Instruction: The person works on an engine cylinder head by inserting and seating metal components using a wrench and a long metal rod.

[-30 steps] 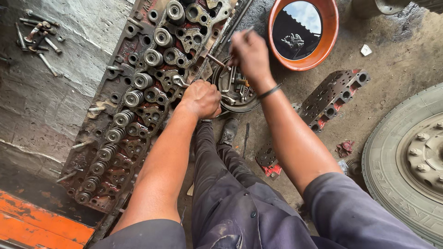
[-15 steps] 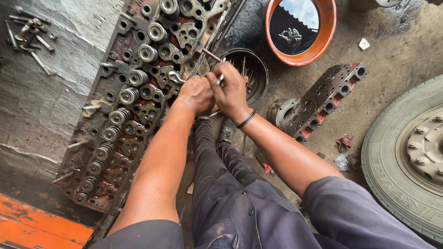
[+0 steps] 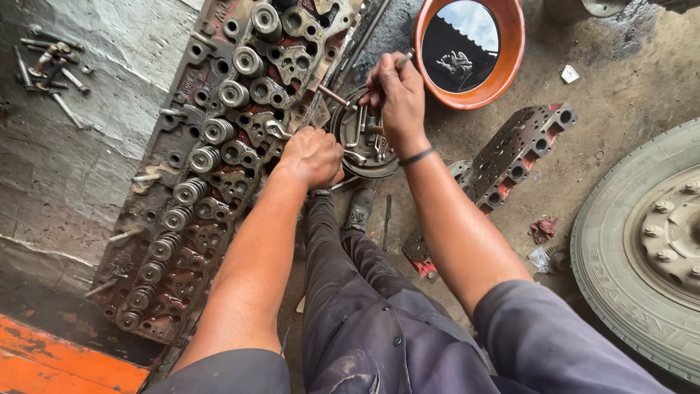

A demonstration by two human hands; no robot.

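A long rusty cylinder head (image 3: 211, 175) with rows of valve springs lies on a raised concrete slab at left. My left hand (image 3: 312, 155) is closed in a fist at the head's right edge, beside a small metal rocker piece (image 3: 277, 130); what it grips is hidden. My right hand (image 3: 396, 95) hovers over a round metal pan (image 3: 348, 120) full of bolts and tools, pinching a thin metal rod (image 3: 402, 62) between its fingers. A dark band circles my right wrist.
An orange basin (image 3: 510, 69) of dark liquid sits at the top. A second, smaller cylinder head (image 3: 514, 153) lies on the dirt floor. A truck tyre (image 3: 627, 248) fills the right edge. Loose bolts (image 3: 51, 69) rest on the slab. My dark trousers and boot (image 3: 357, 208) are below.
My right hand went from the pan to my left hand, then back over the pan holding a thin rod. My left hand stayed fisted at the head's edge.
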